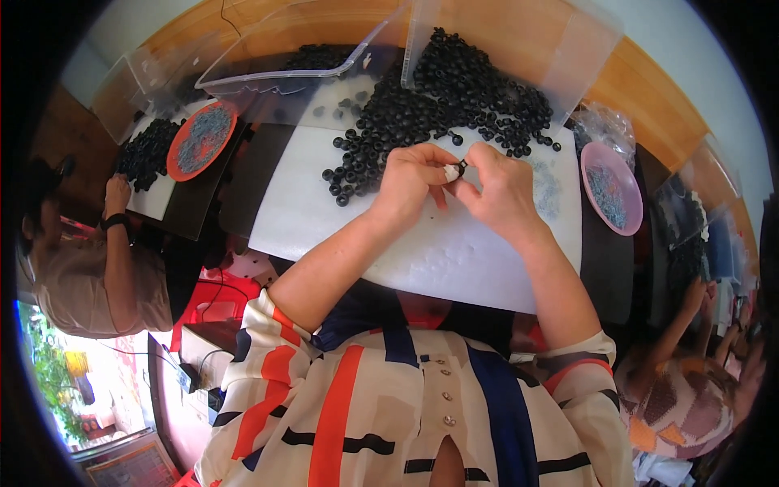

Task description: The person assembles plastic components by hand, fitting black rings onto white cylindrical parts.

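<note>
As the forearms (345, 258) extend over a white surface (438, 264), left hand (411, 180) pinched on a small black part (462, 167), right hand (505, 188) likewise closed on it, part held above the surface, heap of black round pieces (442, 93) beyond, pink bowl (632, 185) at right.

A workshop, it seems: black parts (381, 130) heap on the table (607, 276), clear bins (564, 69) line its far edge, and people (105, 284) work on either side of it.
</note>
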